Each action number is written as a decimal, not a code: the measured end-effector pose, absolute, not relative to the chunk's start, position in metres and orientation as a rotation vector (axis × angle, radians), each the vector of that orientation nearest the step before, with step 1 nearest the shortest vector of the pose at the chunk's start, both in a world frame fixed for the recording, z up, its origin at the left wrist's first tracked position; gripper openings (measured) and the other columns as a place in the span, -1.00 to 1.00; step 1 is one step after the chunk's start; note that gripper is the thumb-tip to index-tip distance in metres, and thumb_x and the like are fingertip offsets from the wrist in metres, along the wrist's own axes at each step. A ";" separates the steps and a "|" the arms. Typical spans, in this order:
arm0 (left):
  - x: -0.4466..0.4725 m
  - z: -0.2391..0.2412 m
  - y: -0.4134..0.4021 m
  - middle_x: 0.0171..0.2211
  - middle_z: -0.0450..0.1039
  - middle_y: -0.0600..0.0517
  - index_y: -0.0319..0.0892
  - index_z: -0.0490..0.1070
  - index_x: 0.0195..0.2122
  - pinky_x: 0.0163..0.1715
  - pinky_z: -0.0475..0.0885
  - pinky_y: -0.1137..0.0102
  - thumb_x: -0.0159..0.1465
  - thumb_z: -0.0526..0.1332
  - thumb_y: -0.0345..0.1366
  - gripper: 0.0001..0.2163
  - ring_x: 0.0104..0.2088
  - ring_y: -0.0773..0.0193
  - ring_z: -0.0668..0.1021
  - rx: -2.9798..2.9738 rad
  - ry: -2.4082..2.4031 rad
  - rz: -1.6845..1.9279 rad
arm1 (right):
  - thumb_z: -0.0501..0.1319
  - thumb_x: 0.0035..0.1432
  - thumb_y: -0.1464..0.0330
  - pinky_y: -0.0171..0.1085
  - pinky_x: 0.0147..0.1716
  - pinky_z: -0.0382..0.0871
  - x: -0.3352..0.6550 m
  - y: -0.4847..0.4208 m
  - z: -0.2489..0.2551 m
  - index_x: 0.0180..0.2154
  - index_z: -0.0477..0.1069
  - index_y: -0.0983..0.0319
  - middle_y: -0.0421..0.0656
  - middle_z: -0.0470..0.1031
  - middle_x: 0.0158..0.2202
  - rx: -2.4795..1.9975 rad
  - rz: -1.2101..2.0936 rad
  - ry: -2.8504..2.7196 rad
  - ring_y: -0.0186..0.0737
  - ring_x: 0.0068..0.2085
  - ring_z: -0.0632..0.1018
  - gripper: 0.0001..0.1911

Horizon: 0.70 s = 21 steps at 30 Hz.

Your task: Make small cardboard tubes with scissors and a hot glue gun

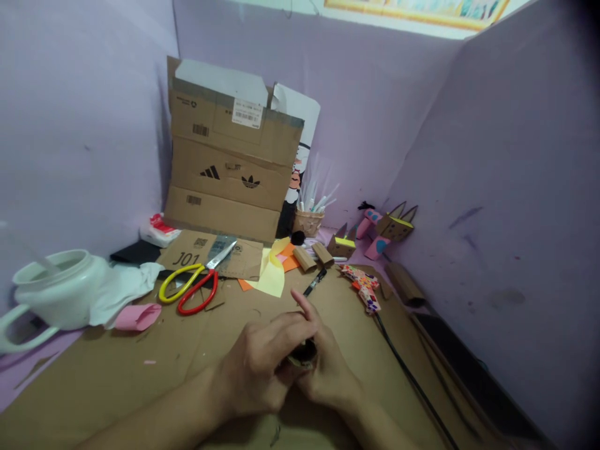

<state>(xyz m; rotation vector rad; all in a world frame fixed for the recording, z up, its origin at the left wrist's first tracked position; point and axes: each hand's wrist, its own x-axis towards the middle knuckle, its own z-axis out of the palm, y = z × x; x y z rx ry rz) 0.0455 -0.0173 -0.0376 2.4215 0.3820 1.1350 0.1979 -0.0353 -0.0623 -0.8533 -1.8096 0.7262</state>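
My left hand (260, 359) and my right hand (332, 365) are together low in the middle of the view, closed round a short cardboard tube (302, 362). The tube's dark open end faces me, with a pale, uneven rim; my fingers cover most of its body. My right index finger points up and away from the tube. Just beyond the hands lies a black pen (314, 282). Scissors (199, 281) with one yellow and one red handle rest to the left, blades on a flat cardboard piece (180, 250).
A white pot (65, 294) and a rolled pink paper (138, 317) stand at the left. Behind are an upright cardboard sheet (229, 147), a basket of pens (309, 222) and yellow paper (269, 278). At the right, a patterned paper piece (368, 294) adjoins a black cord (407, 369).
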 end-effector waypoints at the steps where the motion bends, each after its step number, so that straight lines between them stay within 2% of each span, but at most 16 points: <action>1: 0.045 -0.039 -0.016 -0.02 0.39 -0.14 -0.04 0.08 0.13 -0.09 0.43 0.27 0.03 0.11 -0.63 -0.37 -0.01 0.12 0.46 2.428 0.370 1.142 | 0.12 -0.19 0.55 -0.21 -0.21 0.45 0.198 -0.035 -0.062 0.25 -0.22 0.08 -0.22 0.41 -0.21 -0.859 0.706 -1.818 -0.20 -0.26 0.50 -0.03; 6: 0.045 -0.041 -0.014 -0.03 0.40 -0.14 -0.06 0.14 0.10 -0.09 0.42 0.26 0.02 0.07 -0.64 -0.40 -0.01 0.12 0.46 2.432 0.309 1.161 | 0.14 -0.19 0.55 -0.15 -0.12 0.43 0.199 -0.034 -0.062 0.24 -0.20 0.22 -0.10 0.42 -0.14 -0.877 0.637 -1.864 -0.12 -0.17 0.50 -0.06; 8: 0.045 -0.039 -0.014 -0.04 0.42 -0.11 -0.06 0.17 0.07 -0.09 0.42 0.27 0.06 0.10 -0.61 -0.46 -0.04 0.15 0.48 2.374 0.348 1.156 | 0.16 -0.15 0.53 -0.12 -0.10 0.42 0.199 -0.033 -0.063 0.24 -0.21 0.25 -0.05 0.42 -0.12 -0.897 0.665 -1.853 -0.10 -0.15 0.49 -0.08; 11: 0.046 -0.034 -0.011 -0.09 0.44 -0.06 -0.09 0.26 -0.03 -0.13 0.43 0.33 0.10 0.19 -0.51 -0.60 -0.11 0.18 0.50 2.135 0.579 1.154 | 0.20 -0.07 0.51 -0.08 -0.03 0.37 0.199 -0.032 -0.062 0.24 -0.20 0.23 0.02 0.34 0.02 -0.922 0.750 -1.757 -0.08 -0.04 0.45 -0.11; 12: 0.046 -0.032 -0.009 -0.13 0.45 -0.04 -0.10 0.28 -0.07 -0.18 0.45 0.35 0.09 0.22 -0.47 -0.63 -0.15 0.19 0.52 1.999 0.681 1.161 | 0.23 -0.06 0.49 -0.08 -0.03 0.36 0.199 -0.031 -0.062 0.22 -0.15 0.21 0.03 0.30 0.07 -0.945 0.784 -1.696 -0.07 -0.01 0.44 -0.14; 14: 0.048 -0.030 -0.004 -0.29 0.46 0.03 -0.13 0.26 -0.10 -0.42 0.47 0.43 0.06 0.27 -0.37 -0.64 -0.36 0.26 0.54 1.693 0.833 1.144 | 0.33 -0.10 0.44 -0.10 -0.05 0.38 0.198 -0.029 -0.060 0.13 0.05 0.18 0.00 0.31 0.07 -1.022 0.855 -1.556 -0.08 -0.02 0.45 -0.23; 16: 0.049 -0.030 0.000 -0.49 0.37 0.14 -0.12 0.20 -0.06 -0.69 0.34 0.53 0.06 0.29 -0.26 -0.57 -0.62 0.39 0.43 1.458 0.882 1.074 | 0.38 -0.18 0.42 -0.13 -0.08 0.39 0.197 -0.027 -0.059 -0.02 0.21 0.17 -0.07 0.40 -0.03 -1.091 0.900 -1.458 -0.11 -0.07 0.49 -0.35; 17: 0.049 -0.031 0.002 -0.54 0.32 0.19 -0.11 0.17 -0.04 -0.76 0.26 0.56 0.07 0.29 -0.21 -0.54 -0.69 0.43 0.35 1.390 0.875 1.032 | 0.39 -0.19 0.42 -0.14 -0.09 0.40 0.196 -0.027 -0.058 -0.08 0.25 0.17 -0.10 0.44 -0.08 -1.106 0.905 -1.436 -0.12 -0.09 0.50 -0.41; 19: 0.049 -0.033 0.003 -0.58 0.26 0.23 -0.08 0.13 -0.02 -0.79 0.19 0.59 0.09 0.28 -0.17 -0.53 -0.72 0.47 0.30 1.324 0.837 0.993 | 0.36 -0.16 0.43 -0.16 -0.10 0.40 0.195 -0.027 -0.056 -0.11 0.29 0.18 -0.13 0.47 -0.13 -1.108 0.888 -1.433 -0.14 -0.11 0.51 -0.49; 21: 0.048 -0.036 0.004 -0.58 0.27 0.22 -0.06 0.12 -0.02 -0.75 0.24 0.59 0.12 0.27 -0.15 -0.55 -0.69 0.46 0.33 1.299 0.793 0.985 | 0.32 -0.11 0.44 -0.17 -0.13 0.40 0.195 -0.028 -0.055 -0.09 0.30 0.20 -0.13 0.48 -0.16 -1.114 0.863 -1.442 -0.16 -0.15 0.51 -0.53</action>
